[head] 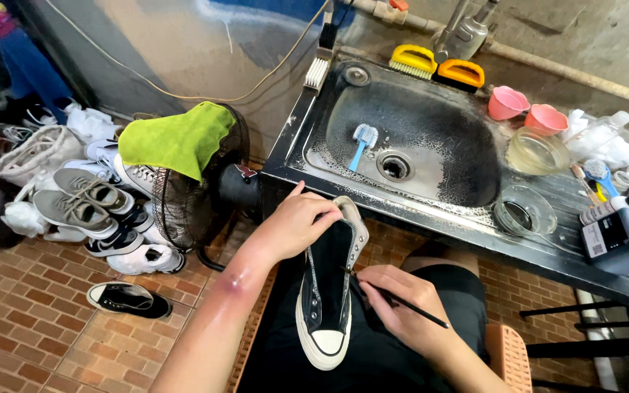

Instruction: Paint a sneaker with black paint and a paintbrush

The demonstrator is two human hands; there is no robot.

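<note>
Left hand point(296, 222) grips black sneaker point(329, 291); right hand point(402, 306) pinches, seemingly, thin brush point(416, 309).

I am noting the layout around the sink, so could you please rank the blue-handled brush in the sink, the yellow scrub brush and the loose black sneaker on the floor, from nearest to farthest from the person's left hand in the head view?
From the left hand:
1. Blue-handled brush, in the sink basin just above the hand.
2. Loose black sneaker, on the brick floor to the left.
3. Yellow scrub brush, on the sink's back rim by the tap.

The black bench point(547, 240) carries glass bowls point(525, 209), pink cups point(507, 103) and a jug point(624, 233), all right of its sink point(409, 138).
</note>
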